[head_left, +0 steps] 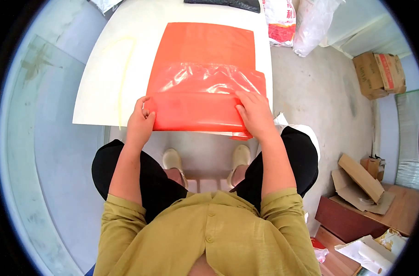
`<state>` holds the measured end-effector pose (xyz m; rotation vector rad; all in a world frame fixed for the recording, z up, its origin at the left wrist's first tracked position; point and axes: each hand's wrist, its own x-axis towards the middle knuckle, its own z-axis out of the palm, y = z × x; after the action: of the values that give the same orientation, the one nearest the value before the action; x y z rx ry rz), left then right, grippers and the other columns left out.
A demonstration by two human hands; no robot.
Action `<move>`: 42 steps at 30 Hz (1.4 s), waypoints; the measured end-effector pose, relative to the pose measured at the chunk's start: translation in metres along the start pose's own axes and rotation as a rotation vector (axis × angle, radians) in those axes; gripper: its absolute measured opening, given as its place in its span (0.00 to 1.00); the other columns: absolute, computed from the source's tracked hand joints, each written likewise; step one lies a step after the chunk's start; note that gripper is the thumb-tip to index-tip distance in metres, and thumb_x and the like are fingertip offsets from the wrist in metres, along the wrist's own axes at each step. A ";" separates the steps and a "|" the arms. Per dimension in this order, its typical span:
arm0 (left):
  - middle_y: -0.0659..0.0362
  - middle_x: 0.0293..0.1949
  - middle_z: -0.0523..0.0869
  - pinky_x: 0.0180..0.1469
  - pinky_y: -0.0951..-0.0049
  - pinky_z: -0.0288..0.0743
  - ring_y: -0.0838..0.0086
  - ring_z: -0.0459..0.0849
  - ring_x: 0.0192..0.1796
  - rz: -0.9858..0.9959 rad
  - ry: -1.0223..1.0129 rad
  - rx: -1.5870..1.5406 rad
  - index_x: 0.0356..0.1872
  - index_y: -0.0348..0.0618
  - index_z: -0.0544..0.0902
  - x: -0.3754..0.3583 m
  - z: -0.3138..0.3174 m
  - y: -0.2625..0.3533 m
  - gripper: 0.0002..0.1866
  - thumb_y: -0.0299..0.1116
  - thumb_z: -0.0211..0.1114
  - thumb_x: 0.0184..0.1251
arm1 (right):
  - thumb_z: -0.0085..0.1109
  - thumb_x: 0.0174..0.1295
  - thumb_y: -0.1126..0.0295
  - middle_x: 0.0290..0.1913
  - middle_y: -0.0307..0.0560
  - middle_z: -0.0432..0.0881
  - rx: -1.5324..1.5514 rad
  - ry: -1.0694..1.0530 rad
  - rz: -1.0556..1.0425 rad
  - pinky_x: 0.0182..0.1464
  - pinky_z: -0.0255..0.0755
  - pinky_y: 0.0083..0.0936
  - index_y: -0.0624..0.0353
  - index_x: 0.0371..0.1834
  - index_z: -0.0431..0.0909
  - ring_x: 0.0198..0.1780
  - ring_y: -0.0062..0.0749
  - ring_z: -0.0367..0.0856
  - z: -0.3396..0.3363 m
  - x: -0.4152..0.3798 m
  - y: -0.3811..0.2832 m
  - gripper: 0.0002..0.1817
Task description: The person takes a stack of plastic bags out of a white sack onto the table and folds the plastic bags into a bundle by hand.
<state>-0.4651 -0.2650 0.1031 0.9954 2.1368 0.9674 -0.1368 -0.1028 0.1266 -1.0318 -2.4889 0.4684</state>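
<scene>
A flat red plastic bag (195, 110) lies folded across the near edge of the white table, its front part hanging slightly over. My left hand (141, 120) is at its left edge, fingers curled and closed on the plastic. At the right edge my right hand (255, 112) has its fingers bent over the film, closed on it, with the thumb toward the middle. Beyond the shiny creased fold, more smooth red plastic (205, 43) lies flat and reaches toward the far side. What lies under my fingertips is hidden.
The white table (99, 92) carries a yellow strip (124, 83) at left and black plastic (225, 3) at the far edge. Filled sacks (280, 23) stand beyond its right side. Cardboard boxes (378, 74) and a reddish-brown cabinet (343, 216) are at right.
</scene>
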 end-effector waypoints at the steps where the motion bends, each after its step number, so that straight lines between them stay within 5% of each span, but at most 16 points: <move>1: 0.62 0.26 0.76 0.39 0.69 0.73 0.76 0.75 0.30 0.009 0.008 0.016 0.72 0.45 0.74 0.000 0.001 0.000 0.25 0.25 0.62 0.76 | 0.65 0.73 0.68 0.60 0.52 0.86 -0.002 -0.024 0.016 0.68 0.73 0.44 0.60 0.66 0.81 0.64 0.52 0.80 0.001 0.004 -0.004 0.20; 7: 0.60 0.29 0.80 0.41 0.68 0.76 0.73 0.78 0.32 0.035 0.018 0.069 0.71 0.48 0.75 -0.005 0.002 0.008 0.23 0.25 0.62 0.77 | 0.64 0.74 0.65 0.56 0.53 0.85 -0.062 -0.036 0.036 0.68 0.73 0.44 0.60 0.66 0.81 0.62 0.52 0.79 0.013 0.017 -0.004 0.21; 18: 0.61 0.31 0.82 0.45 0.73 0.76 0.77 0.79 0.36 0.034 0.010 0.108 0.68 0.47 0.78 -0.005 0.001 0.009 0.21 0.24 0.61 0.77 | 0.66 0.72 0.60 0.49 0.52 0.86 -0.007 -0.280 0.182 0.65 0.72 0.44 0.62 0.53 0.86 0.56 0.52 0.81 0.011 0.035 -0.007 0.17; 21: 0.57 0.32 0.86 0.42 0.64 0.78 0.67 0.84 0.34 0.077 0.022 0.116 0.67 0.52 0.79 -0.001 0.003 -0.001 0.21 0.26 0.63 0.75 | 0.66 0.71 0.60 0.47 0.54 0.86 0.031 -0.290 0.186 0.62 0.74 0.46 0.63 0.49 0.86 0.55 0.54 0.82 0.009 0.037 -0.012 0.16; 36: 0.55 0.33 0.88 0.43 0.60 0.79 0.61 0.86 0.36 0.036 0.047 0.106 0.66 0.52 0.78 -0.004 0.005 0.000 0.20 0.30 0.64 0.77 | 0.64 0.73 0.63 0.42 0.55 0.85 0.051 -0.322 0.208 0.51 0.76 0.45 0.62 0.41 0.83 0.47 0.54 0.83 0.015 0.054 -0.014 0.12; 39: 0.59 0.31 0.85 0.42 0.68 0.77 0.73 0.81 0.34 0.068 0.061 0.072 0.68 0.48 0.78 -0.001 0.004 -0.001 0.20 0.28 0.63 0.78 | 0.63 0.72 0.59 0.42 0.58 0.87 0.116 -0.310 0.282 0.51 0.77 0.48 0.62 0.41 0.85 0.48 0.56 0.85 0.025 0.054 -0.007 0.14; 42: 0.54 0.31 0.85 0.41 0.60 0.78 0.61 0.85 0.34 0.072 0.052 0.104 0.68 0.47 0.77 -0.003 0.002 0.003 0.21 0.32 0.66 0.77 | 0.62 0.72 0.58 0.43 0.59 0.88 0.120 -0.314 0.327 0.52 0.78 0.49 0.61 0.41 0.86 0.48 0.57 0.86 0.024 0.052 -0.011 0.15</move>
<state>-0.4610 -0.2659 0.1051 1.1162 2.2275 0.9333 -0.1882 -0.0765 0.1233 -1.4166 -2.5189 0.9311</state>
